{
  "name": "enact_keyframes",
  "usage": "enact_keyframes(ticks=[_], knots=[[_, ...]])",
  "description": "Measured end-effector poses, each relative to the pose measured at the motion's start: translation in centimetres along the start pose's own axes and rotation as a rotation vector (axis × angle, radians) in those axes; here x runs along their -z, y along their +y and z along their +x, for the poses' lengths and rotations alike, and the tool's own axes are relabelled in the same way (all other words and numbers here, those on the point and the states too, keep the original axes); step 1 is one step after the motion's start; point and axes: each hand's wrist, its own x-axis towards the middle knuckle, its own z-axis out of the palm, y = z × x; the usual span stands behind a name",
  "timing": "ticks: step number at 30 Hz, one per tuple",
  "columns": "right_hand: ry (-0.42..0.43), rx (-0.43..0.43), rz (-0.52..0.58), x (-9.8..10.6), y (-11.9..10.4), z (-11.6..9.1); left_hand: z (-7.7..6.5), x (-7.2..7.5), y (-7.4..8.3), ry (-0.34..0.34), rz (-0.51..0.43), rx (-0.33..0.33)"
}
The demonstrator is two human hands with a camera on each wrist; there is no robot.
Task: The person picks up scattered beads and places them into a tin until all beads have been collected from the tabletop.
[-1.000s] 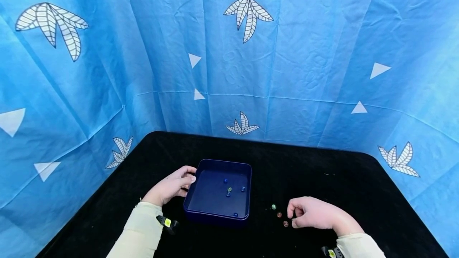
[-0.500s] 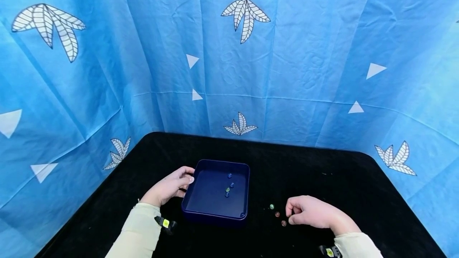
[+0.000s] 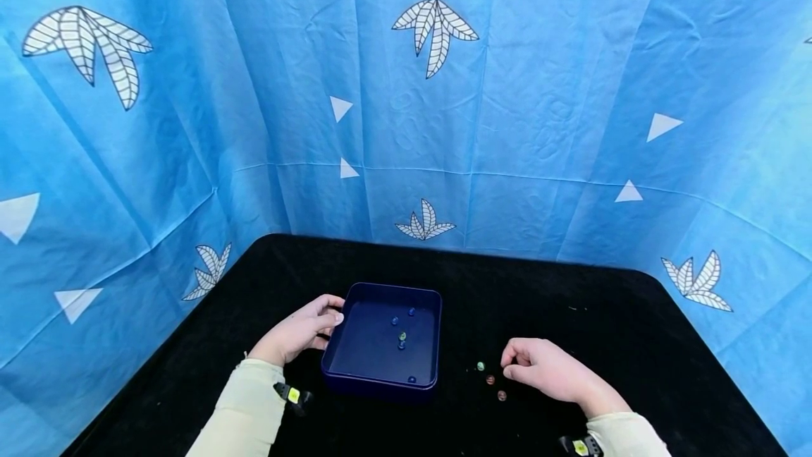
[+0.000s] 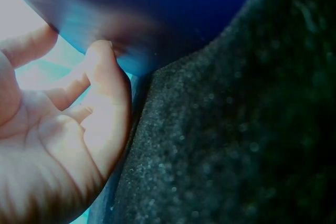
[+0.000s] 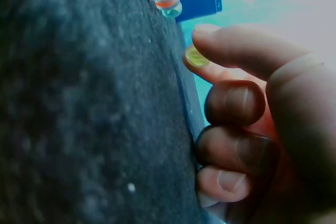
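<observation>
My left hand [image 3: 300, 330] rests against the left side of a dark blue square box [image 3: 340, 372], thumb and fingertips touching its outer wall. In the left wrist view, the thumb [image 4: 107, 98] presses on that blue wall [image 4: 173, 9]; the fingers behind it are partly hidden. Several small glass marbles lie on the box floor, among them a green one [image 3: 402, 336]. Between thumb and index finger, my right hand [image 3: 552, 372] pinches a yellow marble [image 5: 197, 57], which the head view hides. Just left of that hand, a green marble [image 3: 481, 367] and two reddish-brown marbles [image 3: 502, 395] lie on the table.
A black cloth-covered table [image 3: 571, 316] spreads around the box and both hands. Blue patterned curtains [image 3: 539, 104] hang along its back and sides. Tiny pale specks dot the cloth. Each wrist wears a dark strap.
My right hand has lifted slightly off the cloth with the yellow marble. Inside the box, several blue marbles have rolled about. The left hand stays at the box's side.
</observation>
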Motion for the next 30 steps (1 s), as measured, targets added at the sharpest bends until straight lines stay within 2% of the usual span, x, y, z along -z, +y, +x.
enact_keyframes(ticks=[4, 9, 17, 21, 30], knots=[[0.073, -0.027, -0.031, -0.3, -0.2, 0.1, 0.0, 0.0, 0.1, 0.0, 0.0, -0.001], [0.215, -0.036, -0.057, -0.2, -1.3, 0.4, 0.0, -0.1, 0.2, 0.0, -0.002, 0.002], [0.414, 0.067, -0.117, -0.1, -4.0, 0.9, 0.0, -0.1, 0.1, -0.003, -0.003, 0.001], [0.447, 0.079, -0.138, -0.1, -4.7, 1.2, 0.1, -0.2, -0.1, 0.001, 0.001, 0.01], [0.413, 0.092, -0.137, 0.2, -6.4, 3.2, 0.1, -0.2, -0.1, 0.023, 0.001, 0.016]])
